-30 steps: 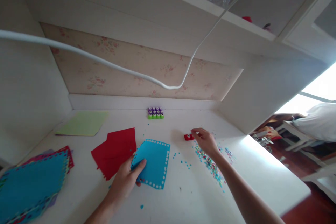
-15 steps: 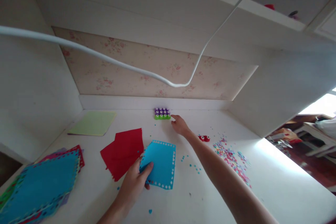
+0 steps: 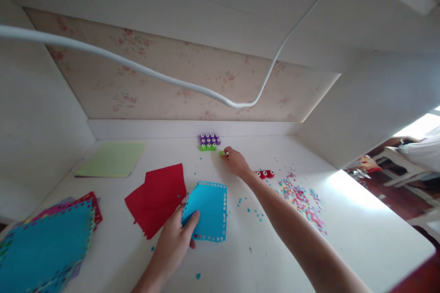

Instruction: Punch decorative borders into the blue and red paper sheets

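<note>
My left hand grips the near left edge of a blue paper sheet with punched holes along its border, thumb on top. My right hand reaches far over the white desk and pinches a small green punch, a little to the right of a block of purple and green punches at the back wall. Small red punches lie just right of my right wrist.
Two red sheets lie left of the blue one, a pale green sheet at the back left, a stack of blue and coloured sheets at the near left. Confetti scraps are strewn on the right. A white cable hangs across.
My right hand left the red punch, reached to the punch block, and has drawn one green punch away from its right end. My left hand stays on the blue sheet.
</note>
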The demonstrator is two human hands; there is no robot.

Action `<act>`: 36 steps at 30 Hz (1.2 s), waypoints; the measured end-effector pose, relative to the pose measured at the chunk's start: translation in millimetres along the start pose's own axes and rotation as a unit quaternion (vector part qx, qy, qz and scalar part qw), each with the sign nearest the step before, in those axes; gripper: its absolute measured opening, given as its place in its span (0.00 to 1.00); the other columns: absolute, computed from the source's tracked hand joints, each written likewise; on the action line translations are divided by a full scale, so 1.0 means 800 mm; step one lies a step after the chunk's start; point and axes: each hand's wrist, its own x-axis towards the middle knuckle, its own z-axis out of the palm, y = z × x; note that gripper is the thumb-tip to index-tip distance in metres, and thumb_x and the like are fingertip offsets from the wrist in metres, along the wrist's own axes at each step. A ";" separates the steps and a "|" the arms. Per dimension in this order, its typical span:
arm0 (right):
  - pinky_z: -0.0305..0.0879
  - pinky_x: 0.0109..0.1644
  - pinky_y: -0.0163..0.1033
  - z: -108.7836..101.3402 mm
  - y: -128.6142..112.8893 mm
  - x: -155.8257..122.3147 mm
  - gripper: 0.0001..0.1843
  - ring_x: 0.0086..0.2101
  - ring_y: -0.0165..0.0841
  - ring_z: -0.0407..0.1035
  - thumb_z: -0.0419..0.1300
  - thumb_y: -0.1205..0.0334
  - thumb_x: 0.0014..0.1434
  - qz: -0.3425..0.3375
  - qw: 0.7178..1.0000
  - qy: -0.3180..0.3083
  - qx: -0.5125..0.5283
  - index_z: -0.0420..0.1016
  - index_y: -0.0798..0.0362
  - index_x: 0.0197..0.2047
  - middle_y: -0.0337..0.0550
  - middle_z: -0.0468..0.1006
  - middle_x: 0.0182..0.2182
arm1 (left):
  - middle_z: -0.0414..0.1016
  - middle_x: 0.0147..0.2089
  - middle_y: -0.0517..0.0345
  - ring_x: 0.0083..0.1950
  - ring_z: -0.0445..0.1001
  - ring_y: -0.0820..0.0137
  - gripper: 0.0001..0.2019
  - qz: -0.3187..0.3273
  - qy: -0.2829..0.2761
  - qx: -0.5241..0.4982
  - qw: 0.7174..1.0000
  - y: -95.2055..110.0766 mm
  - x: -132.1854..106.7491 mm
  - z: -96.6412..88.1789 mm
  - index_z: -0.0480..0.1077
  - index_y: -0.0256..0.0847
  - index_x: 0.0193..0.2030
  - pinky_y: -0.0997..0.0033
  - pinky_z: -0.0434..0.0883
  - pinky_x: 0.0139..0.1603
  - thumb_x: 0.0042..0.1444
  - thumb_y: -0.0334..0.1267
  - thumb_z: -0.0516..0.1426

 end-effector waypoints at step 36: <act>0.70 0.37 0.41 -0.004 0.040 -0.205 0.21 0.33 0.37 0.76 0.67 0.48 0.53 0.054 0.949 -0.016 0.309 0.76 0.51 0.45 0.45 0.81 0.34 | 0.77 0.34 0.54 0.28 0.76 0.64 0.23 0.002 -0.035 0.041 0.999 -0.001 -0.012 0.013 0.70 0.39 0.49 0.71 0.72 0.21 0.56 0.56 0.56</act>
